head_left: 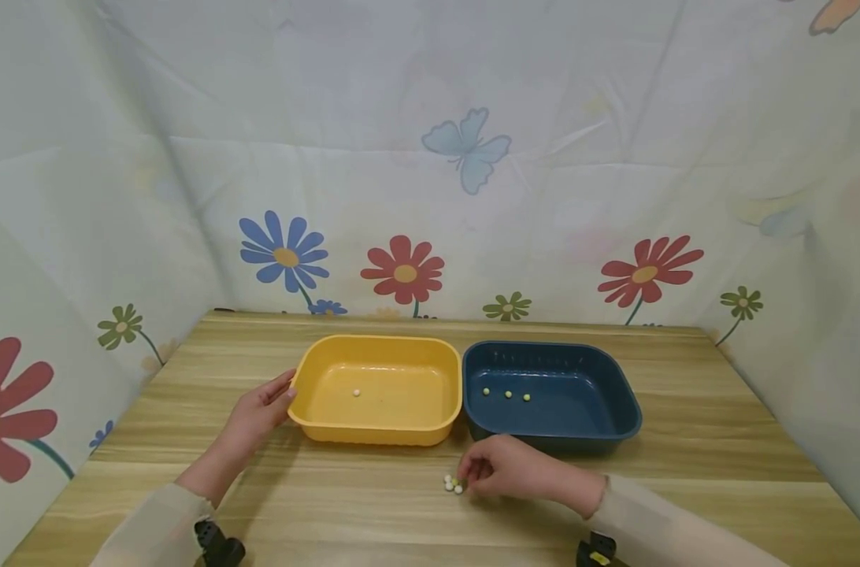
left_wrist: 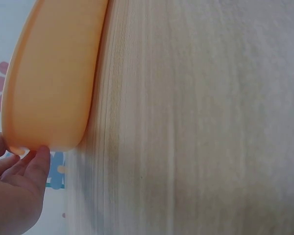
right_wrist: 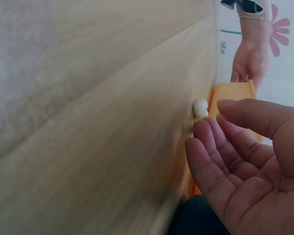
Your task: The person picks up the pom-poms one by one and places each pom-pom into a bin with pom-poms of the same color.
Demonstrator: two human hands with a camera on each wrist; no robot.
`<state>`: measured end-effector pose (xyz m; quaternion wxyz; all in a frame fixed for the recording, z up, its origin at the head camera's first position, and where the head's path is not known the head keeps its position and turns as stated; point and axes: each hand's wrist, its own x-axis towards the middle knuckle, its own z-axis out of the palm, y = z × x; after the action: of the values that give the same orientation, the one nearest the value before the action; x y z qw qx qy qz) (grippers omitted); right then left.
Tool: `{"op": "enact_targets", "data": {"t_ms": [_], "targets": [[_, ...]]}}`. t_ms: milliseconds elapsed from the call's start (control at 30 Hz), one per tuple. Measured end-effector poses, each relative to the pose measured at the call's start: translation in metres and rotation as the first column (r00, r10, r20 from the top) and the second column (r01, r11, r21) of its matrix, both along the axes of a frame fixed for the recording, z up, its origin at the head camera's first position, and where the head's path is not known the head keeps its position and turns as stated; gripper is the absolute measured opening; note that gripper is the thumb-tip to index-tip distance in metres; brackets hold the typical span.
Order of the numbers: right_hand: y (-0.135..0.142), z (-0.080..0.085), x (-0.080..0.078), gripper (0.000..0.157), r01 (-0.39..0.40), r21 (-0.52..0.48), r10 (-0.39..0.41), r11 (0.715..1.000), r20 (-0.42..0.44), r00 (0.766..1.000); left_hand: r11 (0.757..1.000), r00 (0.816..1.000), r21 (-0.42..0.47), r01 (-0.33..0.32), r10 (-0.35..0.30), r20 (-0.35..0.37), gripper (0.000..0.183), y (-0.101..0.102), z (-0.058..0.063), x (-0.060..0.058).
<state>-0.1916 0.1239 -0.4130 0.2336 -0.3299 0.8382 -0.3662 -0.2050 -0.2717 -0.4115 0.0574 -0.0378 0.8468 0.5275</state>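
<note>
My left hand (head_left: 257,411) grips the left end of a yellow plastic bin (head_left: 376,435); in the left wrist view its thumb and fingers are at the rim corner. One pale small ball (head_left: 357,392) lies inside that bin. My right hand (head_left: 504,468) is low over the table in front of the two bins, its fingers loosely bent. Beside its fingertips sits a small cluster of white and yellow-green balls (head_left: 449,486). The right wrist view shows a gap between thumb and fingers, with nothing seen in it, and the balls (right_wrist: 201,106) just beyond.
A dark blue bin (head_left: 565,421) stands against the yellow bin's right side, with three yellow-green balls (head_left: 508,394) in it. Both stand on a wood-grain table (head_left: 359,512). A flower-printed cloth (head_left: 543,236) hangs behind and at the sides.
</note>
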Motion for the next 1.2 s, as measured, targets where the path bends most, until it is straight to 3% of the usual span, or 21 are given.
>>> {"op": "enact_targets", "data": {"t_ms": [233, 567, 1000, 1200], "targets": [[-0.004, -0.004, -0.002, 0.008, -0.010, 0.031, 0.011, 0.999, -0.025, 1.000, 1.000, 1.000, -0.004, 0.009, -0.009, -0.001, 0.058, 0.001, 0.001, -0.001], [-0.011, -0.004, 0.000, 0.006, -0.052, 0.083, 0.064, 0.995, -0.148, 0.987, 1.000, 1.000, -0.001, 0.003, -0.003, 0.003, 0.058, 0.001, 0.001, -0.002], [-0.013, -0.001, -0.001, 0.007, -0.074, 0.110, 0.091, 0.991, -0.159, 0.983, 1.000, 1.000, 0.011, -0.007, 0.007, 0.005, 0.058, -0.001, 0.000, -0.002], [-0.013, 0.013, 0.001, 0.008, -0.080, 0.114, 0.098, 0.990, -0.170, 0.980, 1.000, 1.000, 0.004, -0.006, 0.006, 0.001, 0.058, -0.001, -0.001, -0.001]]}}
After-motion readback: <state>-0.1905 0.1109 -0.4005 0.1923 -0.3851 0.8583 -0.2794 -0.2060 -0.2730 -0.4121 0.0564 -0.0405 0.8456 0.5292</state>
